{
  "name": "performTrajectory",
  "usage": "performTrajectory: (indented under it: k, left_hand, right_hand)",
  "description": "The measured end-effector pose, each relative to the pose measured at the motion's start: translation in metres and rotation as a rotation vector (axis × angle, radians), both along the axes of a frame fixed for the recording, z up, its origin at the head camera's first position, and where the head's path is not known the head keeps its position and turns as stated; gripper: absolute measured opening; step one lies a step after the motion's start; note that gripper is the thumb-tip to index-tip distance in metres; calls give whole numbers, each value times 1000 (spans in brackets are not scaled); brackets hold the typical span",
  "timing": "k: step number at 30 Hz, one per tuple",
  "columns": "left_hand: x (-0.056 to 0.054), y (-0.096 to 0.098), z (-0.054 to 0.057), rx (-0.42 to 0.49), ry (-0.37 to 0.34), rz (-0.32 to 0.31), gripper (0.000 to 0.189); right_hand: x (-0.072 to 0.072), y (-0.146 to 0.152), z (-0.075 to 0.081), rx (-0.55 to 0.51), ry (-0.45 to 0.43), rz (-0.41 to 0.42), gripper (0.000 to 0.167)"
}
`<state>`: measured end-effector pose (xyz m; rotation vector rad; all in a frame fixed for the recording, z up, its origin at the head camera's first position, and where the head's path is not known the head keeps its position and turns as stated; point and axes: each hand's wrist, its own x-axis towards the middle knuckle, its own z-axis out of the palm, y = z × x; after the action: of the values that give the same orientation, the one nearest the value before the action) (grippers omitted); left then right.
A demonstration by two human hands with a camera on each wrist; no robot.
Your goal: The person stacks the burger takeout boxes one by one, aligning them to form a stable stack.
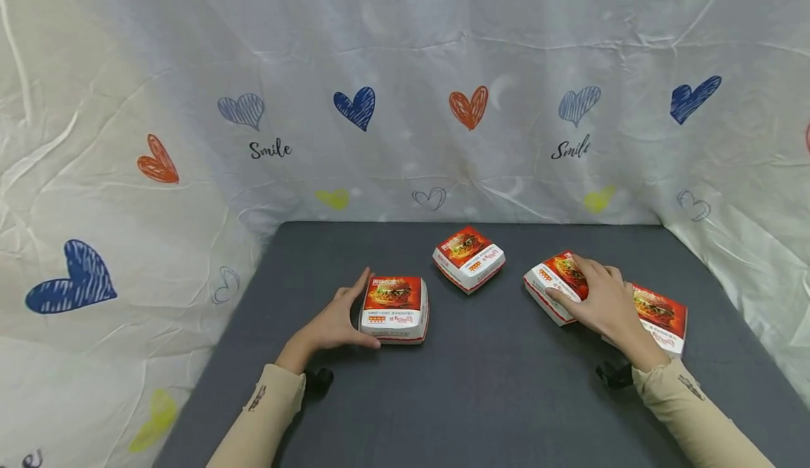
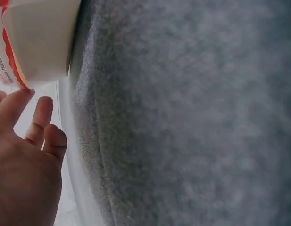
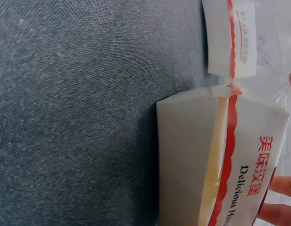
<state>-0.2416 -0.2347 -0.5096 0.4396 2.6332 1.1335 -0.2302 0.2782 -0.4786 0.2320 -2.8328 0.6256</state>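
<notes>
Four-sided white and red printed hamburger boxes lie on the dark table. In the head view my left hand (image 1: 335,317) spreads thumb and fingers along the left side of one box (image 1: 394,310); the left wrist view shows a fingertip at that box's (image 2: 39,40) edge. My right hand (image 1: 604,299) lies over the top of another box (image 1: 553,282), thumb and fingers spread. In the right wrist view fingers (image 3: 284,187) are at the upper edge of a large box (image 3: 249,160). Partly behind my right hand and wrist is a further box (image 1: 661,313).
One more hamburger box (image 1: 468,257) stands, turned at an angle, near the back middle of the table (image 1: 474,405). Behind and to the left hangs a pale curtain (image 1: 411,53) printed with hearts. A black strap device sits at each wrist.
</notes>
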Motion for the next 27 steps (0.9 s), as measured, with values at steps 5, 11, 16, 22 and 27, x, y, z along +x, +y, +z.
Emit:
performTrajectory:
  k: [5, 11, 16, 22, 27]
  left_hand:
    - [-1, -1, -1, -3, -5, 3, 140]
    - [-2, -2, -4, -32, 23, 20, 132]
    - [-1, -2, -2, -55, 57, 27, 130]
    - [2, -2, 0, -52, 71, 40, 129]
    - [6, -3, 4, -58, 86, 64, 128]
  right_hand:
    - [3, 3, -6, 9, -2, -42, 108]
    - [8, 7, -12, 30, 18, -62, 116]
    - [8, 6, -17, 57, 28, -79, 117]
    - [9, 8, -19, 81, 25, -89, 115]
    - [9, 9, -19, 87, 42, -86, 113]
